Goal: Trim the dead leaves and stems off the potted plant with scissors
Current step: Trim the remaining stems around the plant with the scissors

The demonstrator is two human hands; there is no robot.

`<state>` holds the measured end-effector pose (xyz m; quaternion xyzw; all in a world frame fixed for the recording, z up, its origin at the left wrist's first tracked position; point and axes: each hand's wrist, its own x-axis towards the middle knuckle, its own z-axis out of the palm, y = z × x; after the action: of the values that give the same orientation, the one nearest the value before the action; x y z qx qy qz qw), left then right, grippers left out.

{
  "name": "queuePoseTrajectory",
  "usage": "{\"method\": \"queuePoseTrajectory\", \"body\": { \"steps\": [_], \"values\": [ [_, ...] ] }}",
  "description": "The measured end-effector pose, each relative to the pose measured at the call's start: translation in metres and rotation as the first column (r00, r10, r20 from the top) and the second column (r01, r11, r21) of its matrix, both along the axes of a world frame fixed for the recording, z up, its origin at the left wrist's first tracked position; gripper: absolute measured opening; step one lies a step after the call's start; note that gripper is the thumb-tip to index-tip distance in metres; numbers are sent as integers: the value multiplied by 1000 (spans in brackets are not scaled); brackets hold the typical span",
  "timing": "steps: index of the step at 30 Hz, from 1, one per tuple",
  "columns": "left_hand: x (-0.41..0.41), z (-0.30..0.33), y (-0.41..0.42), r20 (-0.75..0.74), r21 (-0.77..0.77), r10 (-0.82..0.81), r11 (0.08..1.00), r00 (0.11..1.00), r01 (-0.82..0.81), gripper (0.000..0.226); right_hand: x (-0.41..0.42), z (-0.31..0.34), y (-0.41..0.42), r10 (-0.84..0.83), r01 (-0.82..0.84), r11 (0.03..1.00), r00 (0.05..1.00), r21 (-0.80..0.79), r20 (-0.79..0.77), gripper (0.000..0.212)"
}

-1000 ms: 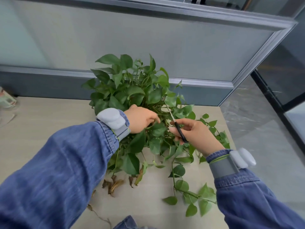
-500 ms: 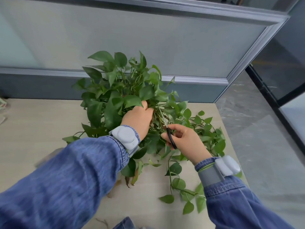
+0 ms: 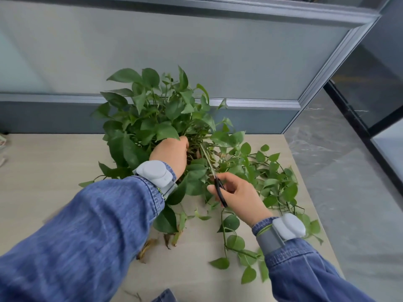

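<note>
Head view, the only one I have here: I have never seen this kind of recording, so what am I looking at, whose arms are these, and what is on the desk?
The picture comes from a camera worn on a person's head, looking forward and down, so the two denim-sleeved arms are the wearer's own. Each wrist carries a grey band; what it is for cannot be told.

On the pale desk sits a leafy green plant; its pot is hidden by foliage. Long vines trail over the desk to the right. A few dried brown leaves lie near the front edge.

The left hand reaches into the plant and pushes leaves aside. The right hand holds black-handled scissors, blades pointing into the stems at the plant's centre. Whether the blades are open cannot be told.
</note>
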<state>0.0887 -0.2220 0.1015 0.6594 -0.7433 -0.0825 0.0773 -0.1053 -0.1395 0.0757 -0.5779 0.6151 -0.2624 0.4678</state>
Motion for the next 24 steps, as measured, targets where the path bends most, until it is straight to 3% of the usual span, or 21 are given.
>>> {"method": "queuePoseTrajectory", "body": {
  "steps": [4,7,13,20,24],
  "values": [
    [-2,-7,-1,-34,8,38,999,999,-38,30,-6,5,-4,35,-35,997,999,68,1,25],
    [-8,-12,-1,-62,-22,120,992,991,-122,25,-8,10,-6,50,-68,984,993,166,110,22],
    [-22,-29,-1,40,-54,184,982,982,-182,68,-15,15,-9,-17,-58,964,961,260,277,32],
    [-19,-36,-1,18,-152,155,977,988,-151,34,-20,14,-18,19,-110,964,936,240,353,56],
    [-12,-34,-5,-43,-160,140,976,989,-145,14,-15,15,-24,64,-173,949,924,263,376,52]
  ]
}}
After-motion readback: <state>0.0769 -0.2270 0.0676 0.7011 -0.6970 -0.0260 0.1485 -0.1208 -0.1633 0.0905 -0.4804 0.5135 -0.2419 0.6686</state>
